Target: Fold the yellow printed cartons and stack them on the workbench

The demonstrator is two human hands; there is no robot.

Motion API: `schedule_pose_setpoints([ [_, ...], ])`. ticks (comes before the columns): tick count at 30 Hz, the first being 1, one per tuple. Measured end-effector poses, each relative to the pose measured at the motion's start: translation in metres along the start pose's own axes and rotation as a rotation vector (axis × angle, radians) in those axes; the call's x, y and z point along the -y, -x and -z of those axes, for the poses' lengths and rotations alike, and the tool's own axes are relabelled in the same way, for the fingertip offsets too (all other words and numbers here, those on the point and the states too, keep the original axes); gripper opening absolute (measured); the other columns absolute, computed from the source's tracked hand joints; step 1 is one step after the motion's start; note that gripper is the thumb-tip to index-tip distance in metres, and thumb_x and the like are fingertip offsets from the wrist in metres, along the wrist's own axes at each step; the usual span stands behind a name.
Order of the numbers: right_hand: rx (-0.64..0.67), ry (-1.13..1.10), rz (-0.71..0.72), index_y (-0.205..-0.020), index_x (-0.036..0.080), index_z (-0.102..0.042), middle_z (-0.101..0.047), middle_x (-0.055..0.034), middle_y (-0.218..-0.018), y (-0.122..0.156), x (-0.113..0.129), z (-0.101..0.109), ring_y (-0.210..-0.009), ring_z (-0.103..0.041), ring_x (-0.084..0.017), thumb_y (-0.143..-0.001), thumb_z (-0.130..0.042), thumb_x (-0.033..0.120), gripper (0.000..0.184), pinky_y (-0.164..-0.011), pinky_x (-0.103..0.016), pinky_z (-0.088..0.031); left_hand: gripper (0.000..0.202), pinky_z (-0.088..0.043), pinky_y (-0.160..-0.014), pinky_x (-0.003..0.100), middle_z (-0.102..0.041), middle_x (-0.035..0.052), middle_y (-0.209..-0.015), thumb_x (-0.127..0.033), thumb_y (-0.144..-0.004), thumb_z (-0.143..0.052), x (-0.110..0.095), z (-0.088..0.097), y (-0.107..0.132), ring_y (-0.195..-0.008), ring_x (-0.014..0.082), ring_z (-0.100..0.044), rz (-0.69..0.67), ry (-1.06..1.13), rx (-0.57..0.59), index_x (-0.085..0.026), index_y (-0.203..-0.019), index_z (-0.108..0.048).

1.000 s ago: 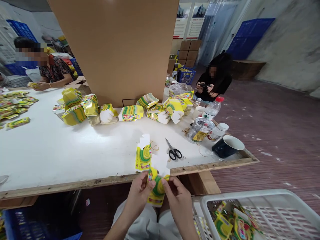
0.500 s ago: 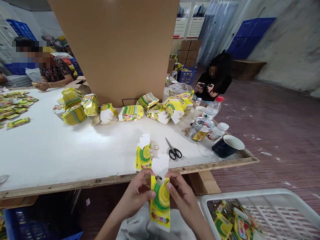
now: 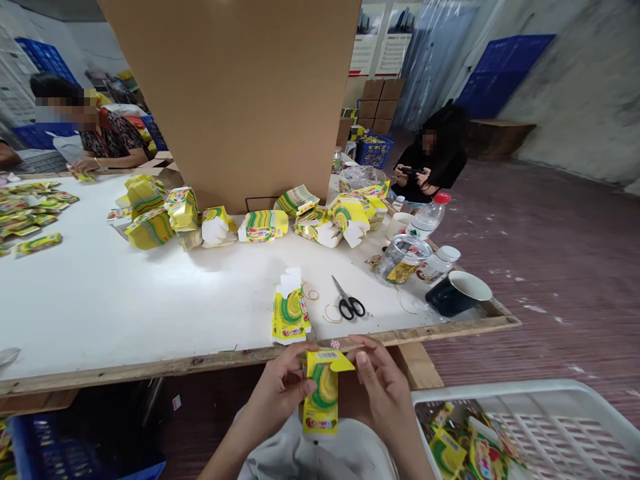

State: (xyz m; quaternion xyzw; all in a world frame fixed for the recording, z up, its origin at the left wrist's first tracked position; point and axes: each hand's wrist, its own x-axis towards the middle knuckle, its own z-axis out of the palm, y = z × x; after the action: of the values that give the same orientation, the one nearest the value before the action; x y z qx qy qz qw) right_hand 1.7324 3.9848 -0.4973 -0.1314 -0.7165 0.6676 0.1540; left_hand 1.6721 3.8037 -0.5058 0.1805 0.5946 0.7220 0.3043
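Observation:
A small yellow-and-green printed carton (image 3: 323, 393) is upright above my lap, its top flap with a barcode folded over the front and one corner jutting right. My left hand (image 3: 280, 390) grips the carton's left side, thumb on the front face and fingers behind the top. Just right of the flap's corner, my right hand (image 3: 383, 387) has its thumb and fingers apart and holds nothing; whether a fingertip brushes the flap I cannot tell. On the table just beyond lies a stack of flat cartons (image 3: 290, 310), with scissors (image 3: 350, 307) to its right.
Bundles of flat cartons (image 3: 263, 227) line the table's (image 3: 125, 300) far side before a tall cardboard box (image 3: 240, 100). A dark mug (image 3: 450, 297) and clear jar (image 3: 403, 260) stand right. A white basket (image 3: 525, 387) holds cartons. Two people (image 3: 115, 140) (image 3: 435, 157) sit beyond.
The raised white top flap is now folded down over the carton's front. My right hand has come off the carton's right side and moved slightly right. My left hand keeps its grip.

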Motion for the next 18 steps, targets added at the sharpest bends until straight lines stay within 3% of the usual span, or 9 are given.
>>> schedule_pose_setpoints([
  [3,0.214,0.082,-0.111,-0.121,0.019,-0.057,-0.061,0.0023,-0.066,0.000,0.004,-0.002,-0.063,-0.060,-0.016,-0.085,-0.061,0.044,0.044,-0.060,-0.024,-0.048,0.046,-0.051,-0.079,0.032,-0.072,0.0111,-0.107,-0.033,-0.084,-0.067,0.002,-0.001,0.000,-0.087,0.0222,-0.067,-0.039,-0.095,-0.011,-0.021,-0.127,-0.055],
  [5,0.255,0.204,-0.114,-0.119,0.018,-0.058,-0.059,0.0035,-0.062,0.001,0.005,-0.005,-0.060,-0.057,-0.016,-0.085,-0.061,0.039,0.041,-0.057,-0.024,-0.045,0.045,-0.050,-0.085,0.033,-0.070,0.0118,-0.114,-0.032,-0.086,-0.064,0.002,-0.001,0.000,-0.097,0.0236,-0.066,-0.052,-0.096,0.016,-0.022,-0.129,-0.054],
  [9,0.166,0.411,-0.035,-0.114,0.019,-0.061,-0.052,0.0062,-0.054,0.003,0.004,-0.012,-0.052,-0.051,-0.015,-0.086,-0.058,0.038,0.034,-0.053,-0.023,-0.040,0.046,-0.048,-0.087,0.032,-0.071,0.0115,-0.113,-0.030,-0.087,-0.065,-0.002,0.001,0.001,-0.103,0.0237,-0.066,-0.023,0.039,0.053,-0.022,-0.130,-0.051],
  [14,0.168,0.368,-0.002,-0.118,0.018,-0.060,-0.056,0.0058,-0.053,0.006,-0.002,-0.014,-0.049,-0.053,-0.015,-0.088,-0.056,0.045,0.040,-0.050,-0.022,-0.042,0.050,-0.049,-0.076,0.028,-0.074,0.0083,-0.099,-0.027,-0.079,-0.074,-0.006,0.001,0.000,-0.088,0.0208,-0.069,0.016,0.225,0.042,-0.022,-0.124,-0.054],
  [16,0.086,0.349,0.041,-0.112,0.018,-0.065,-0.066,-0.0001,-0.066,0.006,-0.004,-0.015,-0.061,-0.062,-0.017,-0.089,-0.056,0.046,0.037,-0.058,-0.024,-0.049,0.049,-0.049,-0.075,0.027,-0.075,0.0080,-0.097,-0.026,-0.078,-0.075,-0.005,-0.003,-0.001,-0.086,0.0199,-0.069,0.022,0.233,0.035,-0.021,-0.122,-0.055],
  [18,0.023,0.302,0.075,-0.107,0.020,-0.068,-0.073,-0.0072,-0.092,0.005,-0.005,-0.017,-0.085,-0.068,-0.021,-0.089,-0.056,0.046,0.034,-0.075,-0.027,-0.054,0.049,-0.049,-0.074,0.026,-0.075,0.0085,-0.098,-0.027,-0.077,-0.076,-0.003,-0.011,-0.003,-0.086,0.0199,-0.069,0.015,0.207,0.019,-0.020,-0.121,-0.056],
])
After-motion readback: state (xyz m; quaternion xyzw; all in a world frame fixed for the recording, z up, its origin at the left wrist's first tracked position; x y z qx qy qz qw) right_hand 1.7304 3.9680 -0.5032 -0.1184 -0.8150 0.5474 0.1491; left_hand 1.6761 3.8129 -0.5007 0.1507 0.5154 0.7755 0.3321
